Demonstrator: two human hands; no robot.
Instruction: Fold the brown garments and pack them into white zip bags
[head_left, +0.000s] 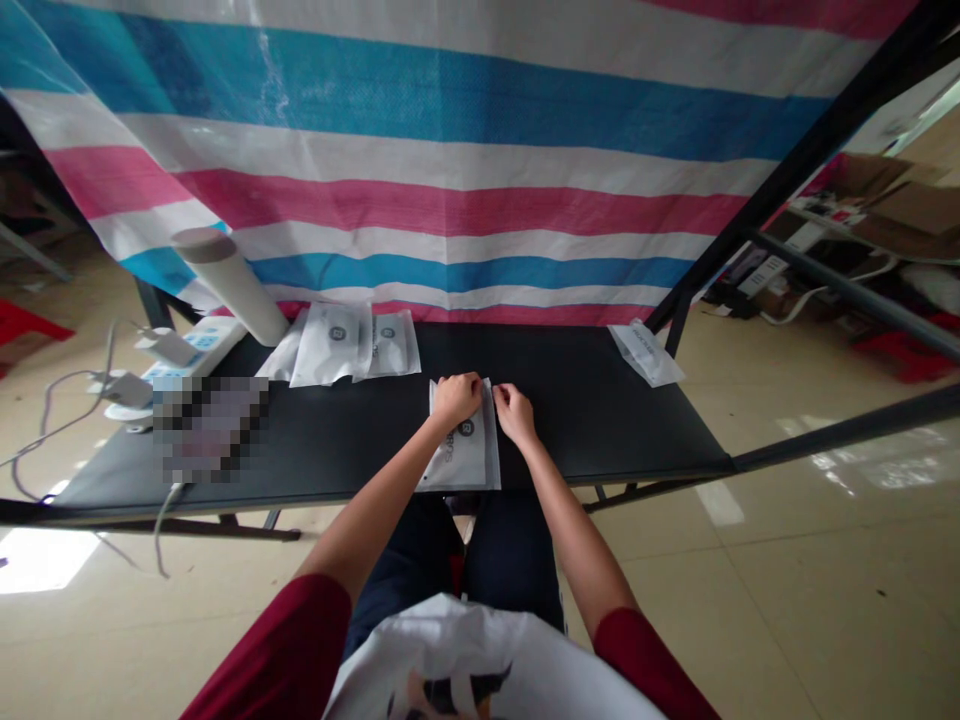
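A large plastic sheet (450, 110) with white, blue and pink stripes hangs behind a narrow black table (360, 435). At the back left of the table lies an overlapping group of pale bags (330, 340); next to them stand a power strip (202, 350) with chargers plugged in and a leaning bottle (240, 290) with a brown top. One white bag (469, 460) lies flat at the middle of the table's front edge, directly before the seated person, its printing partly covered. A smaller-looking pale bag (646, 352) sits alone at the back right corner.

The left hand (457, 398) rests over the top of the middle bag, fingers bent and bunched near its upper right corner; whether they pinch or only press cannot be told. The right hand (515, 412) is loosely curled at the bag's right edge, fingertips at or just beside that corner; a grip cannot be made out.

For tidy work at this corner, it would probably help to steady the bag with the left hand, take only the thin edge between right thumb and finger, and avoid creasing the film.
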